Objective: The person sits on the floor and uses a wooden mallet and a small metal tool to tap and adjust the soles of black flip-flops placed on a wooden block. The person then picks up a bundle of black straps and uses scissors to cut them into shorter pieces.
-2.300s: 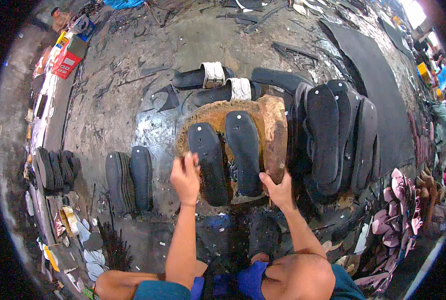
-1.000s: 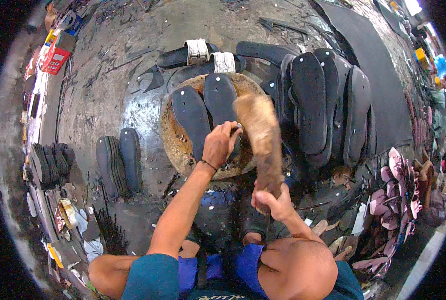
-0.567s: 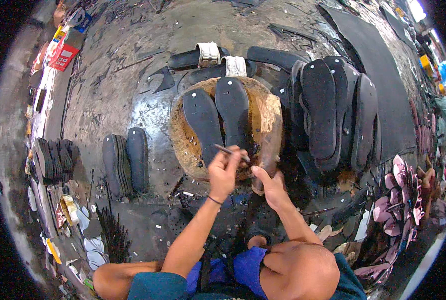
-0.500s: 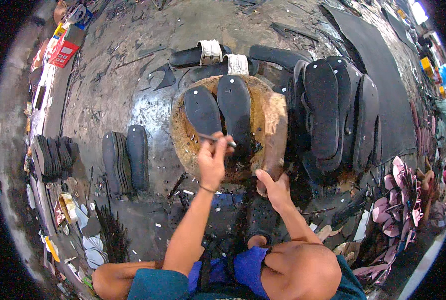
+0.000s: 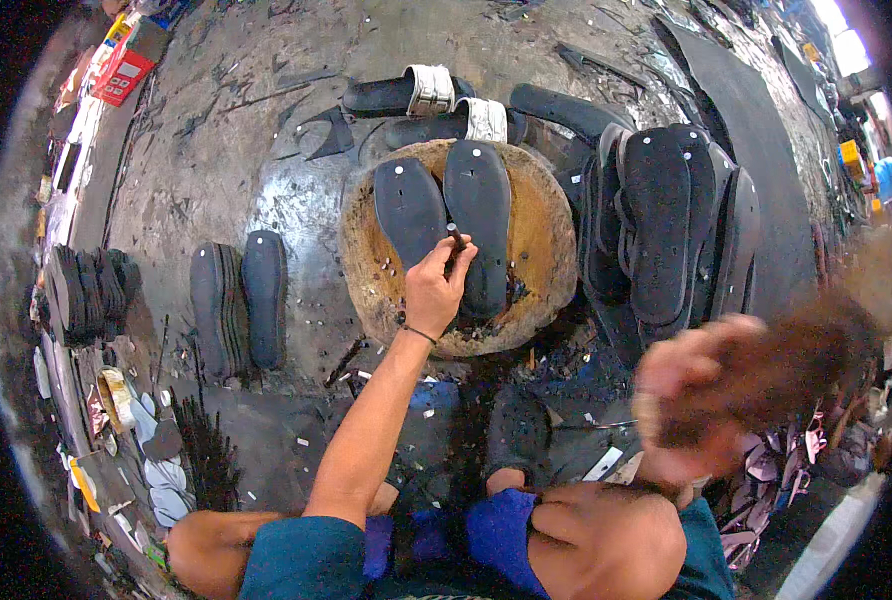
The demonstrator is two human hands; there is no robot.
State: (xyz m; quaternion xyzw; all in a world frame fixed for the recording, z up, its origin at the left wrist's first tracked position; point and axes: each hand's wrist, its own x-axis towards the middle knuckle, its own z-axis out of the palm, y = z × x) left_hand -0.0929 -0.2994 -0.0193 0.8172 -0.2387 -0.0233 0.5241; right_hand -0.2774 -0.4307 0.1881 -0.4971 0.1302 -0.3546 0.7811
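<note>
Two black shoe soles (image 5: 479, 190) lie side by side on a round wooden block (image 5: 543, 240), each with a white dot near its far end. My left hand (image 5: 438, 290) is closed round a short dark hole punch (image 5: 454, 236). It holds the punch nearly upright over the inner edge of the right sole; its lower tip is hidden behind my fingers. To the right, above my knee, my right hand (image 5: 691, 385) grips a thick brown wooden mallet (image 5: 801, 365), both smeared by motion.
Stacked black soles (image 5: 661, 230) stand right of the block, and smaller stacks (image 5: 221, 310) lie to the left. Behind the block are two sandals with white straps (image 5: 486, 120). A black sheet (image 5: 746, 130) and scraps cover the floor; pinkish pieces (image 5: 766, 470) lie at right.
My right hand has lifted the mallet off the block's right side and swung it out to the right. My left hand has turned the punch from lying flat to nearly upright.
</note>
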